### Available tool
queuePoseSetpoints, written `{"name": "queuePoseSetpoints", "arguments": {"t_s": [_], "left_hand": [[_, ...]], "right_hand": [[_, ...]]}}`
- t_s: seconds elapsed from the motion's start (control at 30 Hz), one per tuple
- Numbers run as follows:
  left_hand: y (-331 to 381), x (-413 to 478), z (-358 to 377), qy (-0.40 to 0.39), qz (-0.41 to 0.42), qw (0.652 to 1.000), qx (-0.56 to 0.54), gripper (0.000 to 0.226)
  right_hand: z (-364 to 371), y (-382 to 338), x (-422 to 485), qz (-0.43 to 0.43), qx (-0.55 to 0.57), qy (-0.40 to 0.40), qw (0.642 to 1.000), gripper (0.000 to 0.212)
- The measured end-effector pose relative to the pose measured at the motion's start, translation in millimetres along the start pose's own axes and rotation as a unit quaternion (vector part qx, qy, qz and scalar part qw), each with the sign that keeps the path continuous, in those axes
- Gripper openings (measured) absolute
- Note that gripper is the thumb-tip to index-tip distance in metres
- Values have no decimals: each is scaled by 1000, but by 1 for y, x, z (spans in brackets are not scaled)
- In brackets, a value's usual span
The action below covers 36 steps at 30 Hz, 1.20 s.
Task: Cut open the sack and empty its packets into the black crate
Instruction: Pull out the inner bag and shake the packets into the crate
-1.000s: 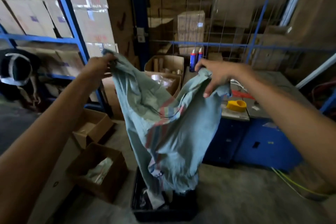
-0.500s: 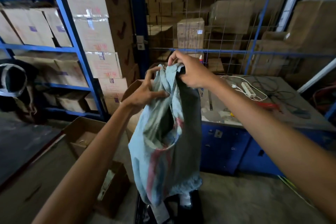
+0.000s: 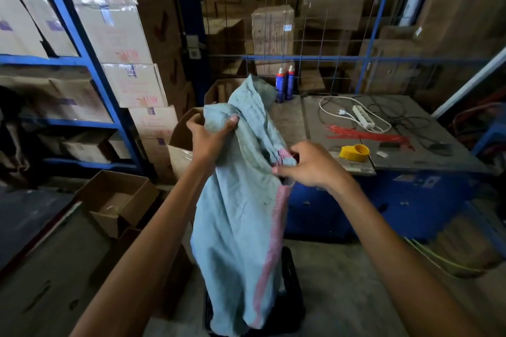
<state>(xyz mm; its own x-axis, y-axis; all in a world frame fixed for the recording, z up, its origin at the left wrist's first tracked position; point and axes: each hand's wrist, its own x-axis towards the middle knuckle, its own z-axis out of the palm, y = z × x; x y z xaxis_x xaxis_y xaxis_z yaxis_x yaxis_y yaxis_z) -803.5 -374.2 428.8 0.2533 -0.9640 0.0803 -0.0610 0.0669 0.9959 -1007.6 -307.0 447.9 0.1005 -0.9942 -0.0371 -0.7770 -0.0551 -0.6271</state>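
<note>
Left hand (image 3: 210, 139), fingers curled, grips a bunched fold near the top of the limp blue sack (image 3: 241, 227). Right hand (image 3: 312, 165), lower and just beside it, pinches the red-striped edge. The sack hangs below both hands into the black crate (image 3: 294, 282). Beyond the right hand, a yellow tape dispenser (image 3: 354, 151) lies on the worktop (image 3: 410, 156).

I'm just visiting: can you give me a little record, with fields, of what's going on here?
left hand: grips the sack near its top
right hand: pinches its edge by the red stripe
sack: pale blue, limp, hanging above the black crate
black crate: on floor, mostly hidden
table: yellow tape dispenser, red ties, power strip
</note>
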Motion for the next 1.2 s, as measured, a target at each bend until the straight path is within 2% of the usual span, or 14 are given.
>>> {"name": "queuePoseSetpoints", "arguments": {"t_s": [0.1, 0.23, 0.37, 0.47, 0.53, 0.6, 0.7, 0.73, 0.8, 0.83, 0.93, 1.03, 1.13, 1.2], "left_hand": [[-6, 2, -9, -72, -34, 997, 7, 83], [-18, -11, -10, -236, -61, 967, -73, 53], [-24, -32, 11, -204, -27, 973, -108, 29], [-22, -31, 13, -143, -51, 977, -149, 32], [-20, -27, 9, -106, -65, 979, -162, 39], [-18, -23, 7, -99, -69, 977, -177, 48], [-12, -28, 15, -123, -76, 971, -189, 45], [-12, -32, 20, -140, -74, 971, -181, 37], [-10, -46, 36, -187, -73, 968, -150, 30], [-10, -51, 43, -206, -60, 971, -110, 31], [-6, -56, 38, -218, 82, 970, 70, 52], [-11, -61, -3, -207, 146, 967, -18, 82], [-53, -66, -36, -210, 142, 966, 46, 136], [-81, -80, -25, -293, 90, 943, 127, 155]], "right_hand": [[-5, -6, 14, -30, 104, 112, 988, 12], [-1, -25, 25, -10, 297, 85, 951, 9], [9, -26, 28, -26, 344, 15, 938, 21], [19, 1, 17, -59, 373, 135, 916, 35], [32, 27, 1, -54, 443, 192, 874, 61], [52, 52, -14, -20, 498, 151, 854, 99], [78, 68, -32, 0, 442, 19, 897, 147], [82, 67, -36, 10, 394, -18, 919, 146], [92, 55, -39, 61, 336, -65, 938, 106], [95, 47, -36, 88, 315, -40, 944, 88], [98, 41, -21, 82, 261, 92, 957, 68], [84, 43, -17, 97, 321, 143, 931, 69], [56, 43, -20, 113, 437, 174, 875, 77], [40, 38, -20, 96, 485, 178, 851, 77]]}}
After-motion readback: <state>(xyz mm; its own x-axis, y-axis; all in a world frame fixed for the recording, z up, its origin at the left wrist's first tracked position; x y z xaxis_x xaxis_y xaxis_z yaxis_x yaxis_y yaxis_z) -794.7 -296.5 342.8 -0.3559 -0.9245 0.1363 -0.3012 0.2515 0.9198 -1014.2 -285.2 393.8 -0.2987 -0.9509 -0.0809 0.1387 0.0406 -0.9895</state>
